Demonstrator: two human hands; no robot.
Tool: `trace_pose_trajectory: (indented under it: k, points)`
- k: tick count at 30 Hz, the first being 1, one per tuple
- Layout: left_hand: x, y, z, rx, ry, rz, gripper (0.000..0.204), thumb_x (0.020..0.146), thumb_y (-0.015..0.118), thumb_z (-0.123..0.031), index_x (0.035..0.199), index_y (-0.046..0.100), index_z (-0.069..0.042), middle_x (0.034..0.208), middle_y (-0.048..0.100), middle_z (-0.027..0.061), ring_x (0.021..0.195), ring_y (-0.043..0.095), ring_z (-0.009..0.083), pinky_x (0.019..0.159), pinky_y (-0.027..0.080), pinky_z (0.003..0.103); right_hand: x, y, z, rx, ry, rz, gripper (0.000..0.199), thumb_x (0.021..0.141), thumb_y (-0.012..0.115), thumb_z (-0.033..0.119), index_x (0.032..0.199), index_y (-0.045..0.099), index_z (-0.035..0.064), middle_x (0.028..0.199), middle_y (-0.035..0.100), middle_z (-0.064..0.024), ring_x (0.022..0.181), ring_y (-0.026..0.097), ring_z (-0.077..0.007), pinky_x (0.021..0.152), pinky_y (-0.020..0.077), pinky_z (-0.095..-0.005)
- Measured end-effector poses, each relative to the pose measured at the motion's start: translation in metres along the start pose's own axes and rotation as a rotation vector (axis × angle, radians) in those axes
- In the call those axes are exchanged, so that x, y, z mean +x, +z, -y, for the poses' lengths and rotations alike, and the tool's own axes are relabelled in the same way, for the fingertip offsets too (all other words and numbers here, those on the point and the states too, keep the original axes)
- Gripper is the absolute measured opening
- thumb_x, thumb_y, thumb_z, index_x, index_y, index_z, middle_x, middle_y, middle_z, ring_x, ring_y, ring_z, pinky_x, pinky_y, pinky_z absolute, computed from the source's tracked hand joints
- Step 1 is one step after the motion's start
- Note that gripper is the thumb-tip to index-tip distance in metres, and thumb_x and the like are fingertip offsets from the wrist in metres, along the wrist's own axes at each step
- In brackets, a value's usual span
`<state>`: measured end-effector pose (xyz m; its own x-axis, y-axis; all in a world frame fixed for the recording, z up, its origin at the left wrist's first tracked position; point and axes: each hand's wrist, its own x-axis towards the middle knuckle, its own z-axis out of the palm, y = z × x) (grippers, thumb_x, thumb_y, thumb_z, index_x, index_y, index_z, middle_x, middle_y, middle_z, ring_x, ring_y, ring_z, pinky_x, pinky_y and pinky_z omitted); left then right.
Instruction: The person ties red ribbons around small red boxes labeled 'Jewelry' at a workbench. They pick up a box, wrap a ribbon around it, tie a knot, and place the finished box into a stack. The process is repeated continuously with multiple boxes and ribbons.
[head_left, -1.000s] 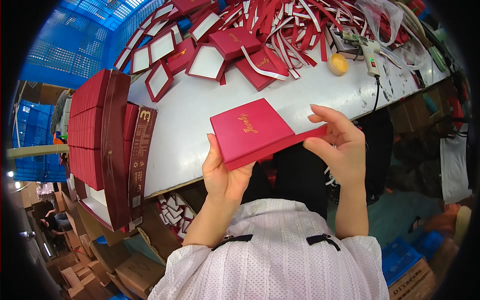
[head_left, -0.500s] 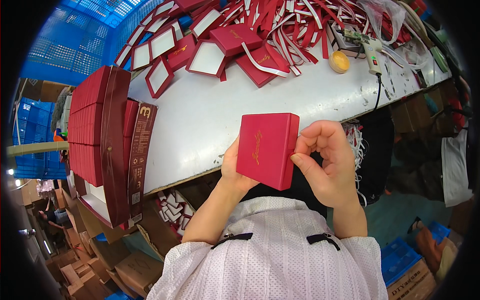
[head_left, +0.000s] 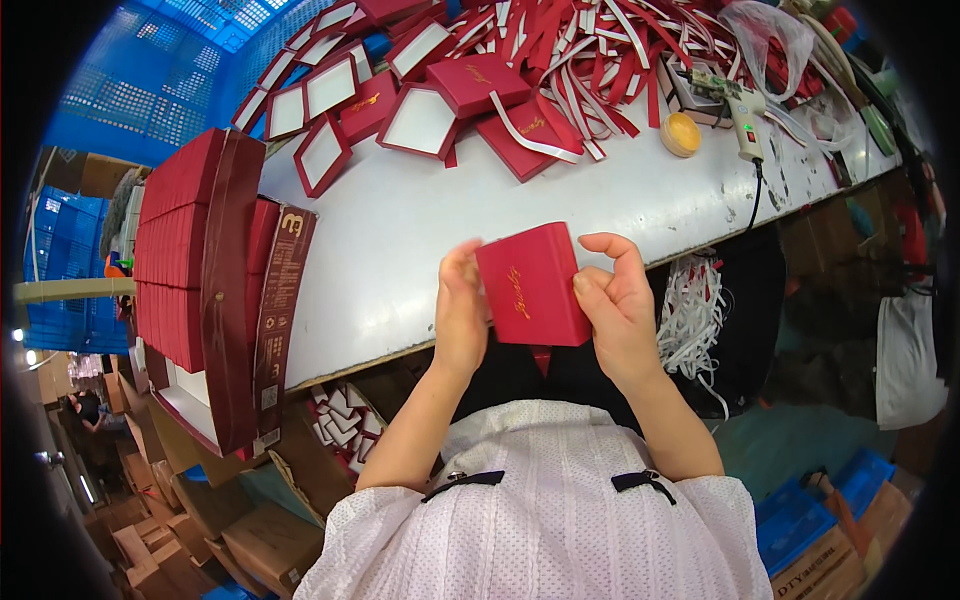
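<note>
A square red box (head_left: 532, 290) with gold script on its face is up in front of me, over the table's near edge. My right hand (head_left: 622, 320) grips its right side, thumb against the edge and index finger raised off it. Along the box's left side is my left hand (head_left: 462, 310), fingers stretched upward and smeared at the tips; it looks loose of the box, though contact is hard to judge. A short red strip (head_left: 541, 358) shows just below the box.
Open red boxes with white insides (head_left: 420, 120) and red and white ribbons (head_left: 590, 60) pile at the back. A round yellow tin (head_left: 681, 134) sits beside a corded glue gun (head_left: 745, 125). At left stands a carton (head_left: 230, 300) packed with red boxes; white ribbons (head_left: 692, 310) hang at right.
The box has turned and tilted in my grip. My left hand has come from beneath it to its left side, and my right hand has shifted left, its thumb now on the box's edge.
</note>
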<state>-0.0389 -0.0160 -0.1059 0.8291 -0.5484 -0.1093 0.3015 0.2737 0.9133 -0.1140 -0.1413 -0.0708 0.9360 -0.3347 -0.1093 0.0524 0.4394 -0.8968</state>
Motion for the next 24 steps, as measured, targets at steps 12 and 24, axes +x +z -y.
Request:
trace_pose_trajectory:
  k: [12,24]
  points:
    - [0.018,-0.029,-0.025,0.500,0.046,0.286,0.059,0.058,0.072,-0.024,0.103,0.040,-0.004,0.096,0.042,0.0094,0.090,0.043,0.0204,0.080,0.034,0.029,0.034,0.004,-0.010,-0.376,-0.004,0.212,0.016,0.080,0.047,0.005,0.095,0.043,0.0018,0.063,0.050,-0.0017,0.056,0.045,-0.0051,0.052,0.0370,-0.0194]
    - [-0.071,-0.075,-0.079,0.520,0.167,0.217,0.012,0.072,0.056,-0.003,0.070,0.045,-0.002,0.085,0.055,0.0087,0.088,0.050,0.0214,0.080,0.038,0.031,0.137,-0.016,0.000,-1.608,-0.447,-0.024,0.023,0.068,0.060,0.012,0.087,0.051,0.0037,0.086,0.054,-0.0143,0.078,0.052,-0.0325,0.065,0.0414,-0.0380]
